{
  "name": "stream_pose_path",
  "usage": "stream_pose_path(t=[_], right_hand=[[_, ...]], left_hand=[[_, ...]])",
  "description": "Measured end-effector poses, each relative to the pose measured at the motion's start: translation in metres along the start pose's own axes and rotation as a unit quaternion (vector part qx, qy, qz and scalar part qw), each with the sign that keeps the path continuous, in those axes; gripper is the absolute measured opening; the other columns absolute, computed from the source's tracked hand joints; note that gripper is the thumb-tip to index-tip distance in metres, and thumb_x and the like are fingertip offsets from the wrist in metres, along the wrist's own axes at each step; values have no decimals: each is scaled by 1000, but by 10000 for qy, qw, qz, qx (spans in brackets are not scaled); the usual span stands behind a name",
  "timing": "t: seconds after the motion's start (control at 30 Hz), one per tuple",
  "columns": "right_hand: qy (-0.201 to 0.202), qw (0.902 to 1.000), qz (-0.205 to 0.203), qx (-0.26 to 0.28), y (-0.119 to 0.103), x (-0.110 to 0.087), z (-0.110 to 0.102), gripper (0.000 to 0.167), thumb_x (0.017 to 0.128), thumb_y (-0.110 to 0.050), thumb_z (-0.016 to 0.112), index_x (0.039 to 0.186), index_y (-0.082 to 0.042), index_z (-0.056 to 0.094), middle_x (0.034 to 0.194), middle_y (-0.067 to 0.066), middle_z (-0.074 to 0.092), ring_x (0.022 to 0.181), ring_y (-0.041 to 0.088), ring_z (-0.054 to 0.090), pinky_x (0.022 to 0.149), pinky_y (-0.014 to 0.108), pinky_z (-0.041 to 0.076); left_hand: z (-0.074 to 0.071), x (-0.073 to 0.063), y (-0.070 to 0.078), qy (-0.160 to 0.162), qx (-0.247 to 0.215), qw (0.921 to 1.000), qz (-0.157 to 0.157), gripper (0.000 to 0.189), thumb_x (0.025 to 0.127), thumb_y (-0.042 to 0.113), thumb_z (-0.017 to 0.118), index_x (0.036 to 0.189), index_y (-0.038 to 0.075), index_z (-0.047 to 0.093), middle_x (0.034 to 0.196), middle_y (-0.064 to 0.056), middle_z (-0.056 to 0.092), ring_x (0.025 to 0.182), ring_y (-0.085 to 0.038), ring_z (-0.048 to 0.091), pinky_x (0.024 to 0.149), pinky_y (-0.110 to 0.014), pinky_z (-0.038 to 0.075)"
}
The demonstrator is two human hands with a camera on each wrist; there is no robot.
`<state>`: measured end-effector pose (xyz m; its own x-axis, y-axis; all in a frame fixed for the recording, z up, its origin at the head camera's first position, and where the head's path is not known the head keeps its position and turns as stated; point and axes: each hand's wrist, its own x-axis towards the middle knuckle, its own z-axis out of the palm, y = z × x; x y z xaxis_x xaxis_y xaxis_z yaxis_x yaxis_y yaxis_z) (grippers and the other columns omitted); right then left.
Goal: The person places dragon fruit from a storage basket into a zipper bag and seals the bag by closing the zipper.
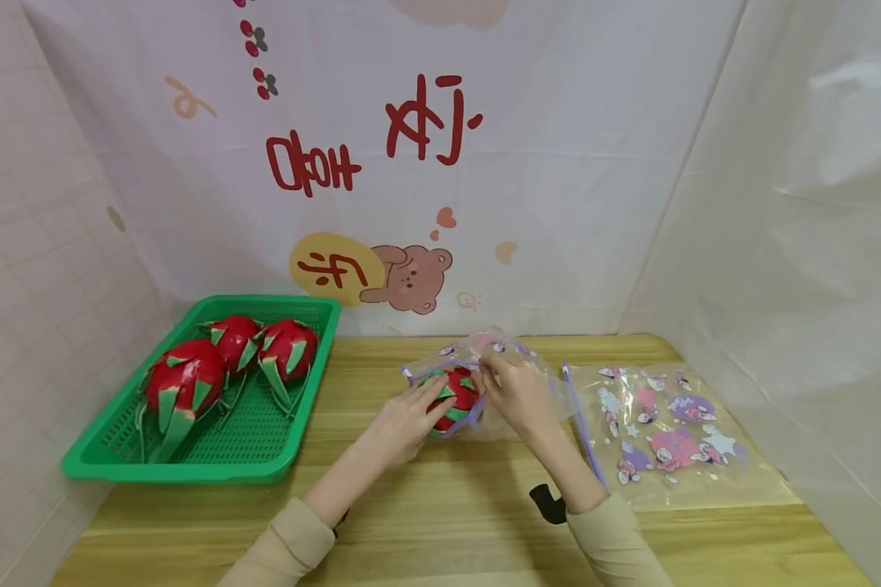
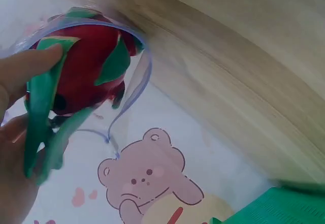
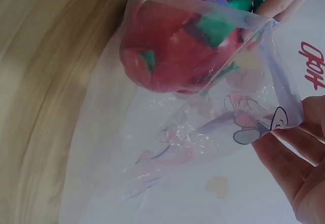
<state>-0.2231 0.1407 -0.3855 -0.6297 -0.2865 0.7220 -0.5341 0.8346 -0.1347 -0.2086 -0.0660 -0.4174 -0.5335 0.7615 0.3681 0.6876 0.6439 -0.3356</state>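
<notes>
A red dragon fruit [image 1: 461,391] with green leaf scales sits in the mouth of a clear printed zip bag [image 3: 167,168] with a purple edge. My left hand [image 1: 404,420] grips the fruit's leafy end; in the left wrist view the thumb presses a green leaf [image 2: 43,92]. With fingertips and thumb, my right hand [image 1: 517,391] pinches the bag's purple rim, holding the mouth apart. Through the film in the right wrist view, the rounded end of the fruit shows inside the bag, whose closed end spreads away from it.
On the left, a green plastic basket [image 1: 264,470] holds three more dragon fruits. A second printed zip bag [image 1: 675,440] lies flat on the wooden table [image 1: 440,522] at the right. White decorated cloth [image 1: 558,163] hangs behind the table.
</notes>
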Motion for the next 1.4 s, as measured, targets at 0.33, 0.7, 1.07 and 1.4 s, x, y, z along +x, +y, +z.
stream_pose_path(t=[0.33, 0.7, 1.07, 1.4], right_hand=[[85, 9998, -187, 9, 3, -2, -2, 8, 84, -6, 69, 90, -3, 74, 77, 7, 73, 59, 17, 68, 51, 24, 53], [122, 9998, -114, 85, 6, -1, 0, 9, 84, -9, 70, 92, -9, 74, 81, 5, 74, 64, 20, 69, 53, 30, 54], [52, 9994, -339, 89, -1, 14, 7, 12, 85, -12, 69, 95, -10, 75, 82, 3, 74, 54, 14, 62, 48, 26, 49], [175, 9978, -500, 403, -2, 15, 4, 10, 82, -7, 72, 91, -7, 75, 83, 6, 76, 61, 19, 70, 52, 29, 54]], left_hand=[[20, 13, 15, 178, 392, 9987, -278, 49, 77, 22, 77, 125, 21, 63, 143, -7, 51, 126, -21, 55, 55, -22, 54], [13, 10, 31, -463, 768, 9883, -1235, 57, 73, 12, 80, 127, 18, 62, 137, -12, 55, 122, -23, 58, 56, -22, 56], [-4, 6, 38, -529, 278, 9862, -1541, 47, 78, 7, 74, 123, 14, 64, 137, -18, 53, 123, -28, 57, 56, -23, 56], [11, -10, 13, 250, -687, 9936, -856, 54, 75, -6, 72, 126, 5, 59, 135, -18, 55, 124, -32, 55, 95, -36, 52]])
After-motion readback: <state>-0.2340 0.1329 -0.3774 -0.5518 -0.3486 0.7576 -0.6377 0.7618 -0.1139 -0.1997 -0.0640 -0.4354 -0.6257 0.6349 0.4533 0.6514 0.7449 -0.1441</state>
